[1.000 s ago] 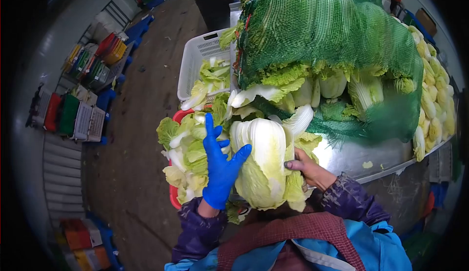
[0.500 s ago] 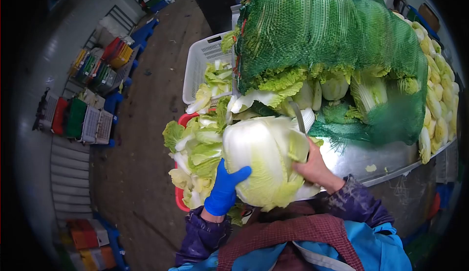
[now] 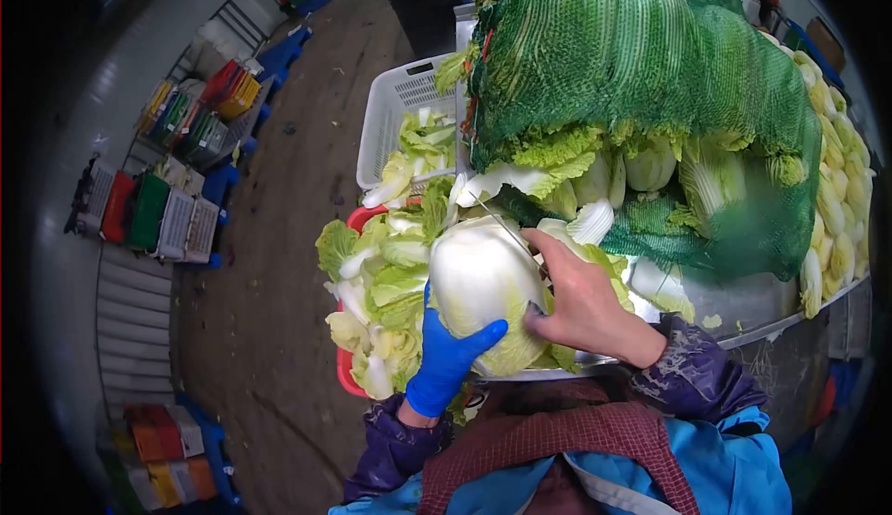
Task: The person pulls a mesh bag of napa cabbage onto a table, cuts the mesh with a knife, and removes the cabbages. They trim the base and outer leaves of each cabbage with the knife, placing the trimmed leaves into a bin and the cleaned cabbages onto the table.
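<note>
A napa cabbage [image 3: 485, 278] with a broad white base is held at the front edge of the metal table. My left hand [image 3: 451, 348], in a blue glove, grips its lower left side with the thumb across the front. My bare right hand [image 3: 590, 306] is on the right of the cabbage, closed round a knife. The thin knife blade [image 3: 502, 222] slants over the top of the cabbage; the handle is hidden in my hand. Loose cabbage leaves [image 3: 595, 227] lie just behind and to the right of it.
A red bin [image 3: 349, 366] heaped with leaves stands at left, with a white basket [image 3: 376, 143] behind it. A green mesh sack [image 3: 632, 69] of cabbages fills the table's back. Trimmed cabbages [image 3: 836, 190] are stacked at right. Crates [image 3: 144, 218] line the left wall.
The cabbage has turned and looks narrower, with outer leaves off its right side. A leaf now lies on the metal to the right. My right hand and the knife have moved over the cabbage's upper right.
</note>
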Action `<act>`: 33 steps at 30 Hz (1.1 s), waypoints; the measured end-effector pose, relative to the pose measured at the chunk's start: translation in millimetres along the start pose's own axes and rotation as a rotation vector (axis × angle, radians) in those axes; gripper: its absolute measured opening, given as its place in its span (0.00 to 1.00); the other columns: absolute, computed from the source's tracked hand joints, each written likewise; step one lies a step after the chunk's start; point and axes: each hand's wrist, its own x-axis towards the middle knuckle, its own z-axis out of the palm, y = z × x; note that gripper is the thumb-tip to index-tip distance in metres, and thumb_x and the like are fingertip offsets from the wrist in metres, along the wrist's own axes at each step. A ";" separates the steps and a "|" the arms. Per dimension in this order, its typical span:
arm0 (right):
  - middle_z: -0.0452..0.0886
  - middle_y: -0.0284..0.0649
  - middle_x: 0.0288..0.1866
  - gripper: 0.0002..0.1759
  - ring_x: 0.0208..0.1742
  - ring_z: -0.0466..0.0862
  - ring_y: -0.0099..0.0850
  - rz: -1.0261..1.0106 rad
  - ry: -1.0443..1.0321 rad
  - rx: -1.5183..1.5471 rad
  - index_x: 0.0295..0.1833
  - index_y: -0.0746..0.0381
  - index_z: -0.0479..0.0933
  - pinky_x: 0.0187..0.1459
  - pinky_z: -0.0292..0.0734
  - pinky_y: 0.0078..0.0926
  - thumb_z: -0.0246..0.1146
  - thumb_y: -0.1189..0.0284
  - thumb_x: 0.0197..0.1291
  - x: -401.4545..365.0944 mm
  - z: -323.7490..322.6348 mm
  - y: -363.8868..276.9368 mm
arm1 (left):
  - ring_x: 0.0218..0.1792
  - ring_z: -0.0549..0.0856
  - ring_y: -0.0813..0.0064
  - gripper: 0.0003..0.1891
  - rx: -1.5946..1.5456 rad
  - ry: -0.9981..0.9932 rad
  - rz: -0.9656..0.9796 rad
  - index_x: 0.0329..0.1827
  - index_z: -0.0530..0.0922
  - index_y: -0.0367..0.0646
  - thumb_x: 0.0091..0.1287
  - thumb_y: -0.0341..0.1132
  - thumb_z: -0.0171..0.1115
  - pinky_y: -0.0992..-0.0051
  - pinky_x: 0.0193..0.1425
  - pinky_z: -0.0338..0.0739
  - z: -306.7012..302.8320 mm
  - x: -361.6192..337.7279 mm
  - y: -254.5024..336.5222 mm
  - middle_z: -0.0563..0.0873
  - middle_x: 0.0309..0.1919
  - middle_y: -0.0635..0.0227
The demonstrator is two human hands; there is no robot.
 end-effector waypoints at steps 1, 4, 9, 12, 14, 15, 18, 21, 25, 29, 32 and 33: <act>0.75 0.54 0.48 0.40 0.46 0.78 0.51 0.030 0.007 0.000 0.64 0.62 0.57 0.43 0.76 0.40 0.64 0.74 0.40 0.0 5.0 0.5 | 0.53 0.78 0.68 0.38 -0.001 0.000 -0.001 0.64 0.63 0.36 0.48 0.27 0.72 0.68 0.57 0.75 -1.9 -1.5 -1.6 0.76 0.53 0.58; 0.78 0.54 0.42 0.39 0.38 0.80 0.45 0.253 0.056 0.223 0.63 0.61 0.61 0.42 0.76 0.34 0.61 0.78 0.39 9.1 6.1 18.8 | 0.55 0.77 0.68 0.41 0.150 0.000 0.161 0.65 0.62 0.36 0.46 0.25 0.74 0.67 0.59 0.73 -8.2 -5.5 1.9 0.75 0.54 0.57; 0.80 0.38 0.39 0.33 0.34 0.78 0.26 0.096 0.045 -0.280 0.61 0.61 0.67 0.37 0.73 0.26 0.64 0.73 0.45 6.7 5.8 83.0 | 0.61 0.72 0.64 0.36 -0.462 -0.042 -0.284 0.69 0.58 0.40 0.60 0.42 0.64 0.63 0.64 0.68 -39.5 -25.5 -14.1 0.71 0.61 0.58; 0.81 0.44 0.38 0.34 0.37 0.81 0.35 0.145 0.000 0.159 0.61 0.61 0.67 0.40 0.76 0.31 0.69 0.64 0.47 7.6 -11.8 41.8 | 0.61 0.72 0.63 0.36 -0.581 -0.015 -0.328 0.70 0.57 0.41 0.65 0.52 0.54 0.63 0.65 0.67 -45.9 -25.0 -21.1 0.69 0.63 0.59; 0.80 0.42 0.37 0.35 0.34 0.80 0.30 0.252 -0.154 0.354 0.61 0.63 0.67 0.37 0.76 0.28 0.70 0.63 0.48 9.7 -2.9 22.1 | 0.63 0.70 0.63 0.37 -0.632 -0.050 -0.316 0.71 0.56 0.42 0.66 0.56 0.51 0.63 0.67 0.66 -45.7 -20.0 -24.8 0.68 0.64 0.57; 0.80 0.40 0.36 0.36 0.32 0.79 0.26 0.350 -0.304 0.541 0.60 0.65 0.66 0.34 0.75 0.24 0.71 0.61 0.49 11.1 1.3 13.3 | 0.63 0.69 0.64 0.37 -0.641 -0.071 -0.276 0.71 0.54 0.43 0.66 0.56 0.52 0.64 0.67 0.65 -40.0 -17.2 -24.3 0.67 0.65 0.58; 0.79 0.38 0.37 0.38 0.26 0.77 0.18 0.483 -0.432 0.855 0.62 0.67 0.65 0.27 0.72 0.14 0.72 0.60 0.49 3.8 10.3 9.7 | 0.65 0.67 0.65 0.40 -0.394 -0.103 -0.116 0.72 0.51 0.43 0.64 0.56 0.54 0.65 0.67 0.64 -35.0 0.4 -13.7 0.64 0.66 0.58; 0.79 0.40 0.44 0.39 0.37 0.79 0.21 0.311 -0.177 0.756 0.63 0.64 0.64 0.37 0.74 0.18 0.74 0.67 0.46 -0.2 17.6 12.0 | 0.67 0.64 0.66 0.44 0.074 -0.109 0.064 0.73 0.49 0.44 0.61 0.53 0.61 0.67 0.69 0.59 -38.7 12.1 -10.4 0.63 0.67 0.62; 0.75 0.44 0.56 0.40 0.57 0.74 0.31 0.220 -0.094 0.613 0.65 0.68 0.62 0.60 0.66 0.29 0.72 0.73 0.46 -4.5 37.8 5.8 | 0.62 0.68 0.63 0.46 -0.012 -0.083 0.209 0.73 0.47 0.43 0.57 0.47 0.66 0.66 0.65 0.65 -27.6 5.6 -13.8 0.65 0.63 0.59; 0.75 0.48 0.55 0.32 0.59 0.73 0.33 0.260 -0.139 0.530 0.63 0.66 0.64 0.61 0.65 0.29 0.64 0.75 0.50 0.0 27.3 16.7 | 0.62 0.70 0.62 0.44 -0.083 -0.012 -0.018 0.72 0.49 0.41 0.57 0.42 0.66 0.65 0.66 0.65 -30.8 -4.3 -5.1 0.66 0.63 0.58; 0.75 0.51 0.55 0.31 0.54 0.77 0.39 0.459 -0.153 0.181 0.60 0.67 0.67 0.55 0.71 0.33 0.67 0.71 0.49 14.9 10.6 48.4 | 0.63 0.70 0.62 0.42 -0.506 -0.021 -0.307 0.72 0.51 0.39 0.58 0.41 0.64 0.64 0.68 0.64 -51.5 -16.5 -18.2 0.67 0.64 0.57; 0.75 0.51 0.55 0.31 0.54 0.77 0.39 0.456 -0.152 0.181 0.60 0.67 0.67 0.55 0.71 0.33 0.67 0.71 0.49 12.9 8.6 52.6 | 0.63 0.70 0.61 0.40 -0.561 -0.010 -0.300 0.71 0.53 0.40 0.60 0.45 0.62 0.63 0.68 0.64 -56.5 -20.1 -24.0 0.67 0.64 0.56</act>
